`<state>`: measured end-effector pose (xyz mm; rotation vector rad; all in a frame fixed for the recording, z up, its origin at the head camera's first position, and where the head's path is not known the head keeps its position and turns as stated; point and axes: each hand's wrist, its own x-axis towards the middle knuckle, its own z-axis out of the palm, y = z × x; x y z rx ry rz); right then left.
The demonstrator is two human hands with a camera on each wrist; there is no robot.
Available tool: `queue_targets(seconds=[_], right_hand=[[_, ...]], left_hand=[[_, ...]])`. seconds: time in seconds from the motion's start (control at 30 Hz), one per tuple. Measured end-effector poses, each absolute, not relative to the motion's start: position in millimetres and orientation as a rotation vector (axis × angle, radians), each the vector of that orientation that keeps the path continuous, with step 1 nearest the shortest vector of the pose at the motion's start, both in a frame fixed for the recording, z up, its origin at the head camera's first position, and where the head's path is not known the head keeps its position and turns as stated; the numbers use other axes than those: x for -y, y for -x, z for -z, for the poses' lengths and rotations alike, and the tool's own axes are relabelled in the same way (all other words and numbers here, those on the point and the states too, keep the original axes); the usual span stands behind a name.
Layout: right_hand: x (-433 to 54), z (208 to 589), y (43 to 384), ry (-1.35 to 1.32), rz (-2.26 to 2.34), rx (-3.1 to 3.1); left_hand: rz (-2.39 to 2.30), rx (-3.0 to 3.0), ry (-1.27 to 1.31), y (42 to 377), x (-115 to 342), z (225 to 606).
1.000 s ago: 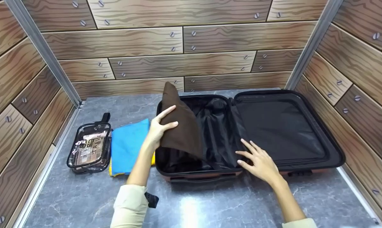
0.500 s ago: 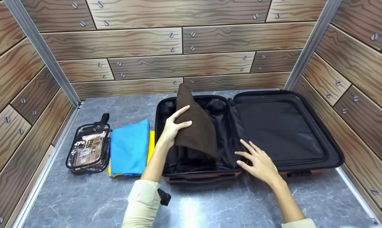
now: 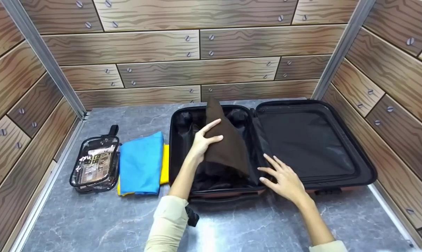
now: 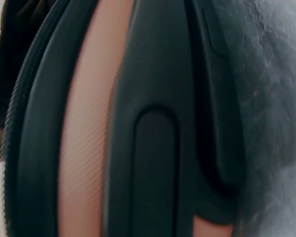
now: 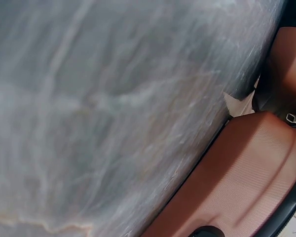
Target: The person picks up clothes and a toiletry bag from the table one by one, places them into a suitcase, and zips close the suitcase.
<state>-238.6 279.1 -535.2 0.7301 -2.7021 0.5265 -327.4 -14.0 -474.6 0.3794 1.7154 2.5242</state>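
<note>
In the head view my left hand [image 3: 201,142] grips a folded piece of dark brown cloth [image 3: 226,145], thumb and index finger on top, the other fingers hidden beneath. The cloth hangs tilted over the left half of an open black-lined suitcase [image 3: 183,154]. My right hand [image 3: 282,180] has its fingers spread at the suitcase's middle, by the hinge side of the right half [image 3: 309,143]. Close up, the left wrist view shows the suitcase's side handle [image 4: 155,163], and the right wrist view its ribbed copper-coloured shell [image 5: 246,168].
To the left of the suitcase lies folded blue cloth [image 3: 141,164] over yellow cloth [image 3: 165,164]. Beside it is a clear zip pouch [image 3: 95,162] with black edging and a palette inside. Wood-patterned walls [image 3: 162,45] enclose the grey marbled table [image 3: 102,224].
My left hand has carried the brown cloth rightward and slightly down, from the suitcase's left edge to over its left half. The right hand has stayed in place.
</note>
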Motion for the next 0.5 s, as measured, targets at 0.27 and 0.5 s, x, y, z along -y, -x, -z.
queue_targets(seconds=[0.27, 0.5], right_hand=[[-277, 535, 239, -0.748, -0.525, 2.694], [-280, 535, 238, -0.732, -0.517, 2.693]], left_hand=[[-2.487, -1.713, -0.351, 332, -2, 484], [-2.447, -1.718, -0.318, 338, -13, 499]])
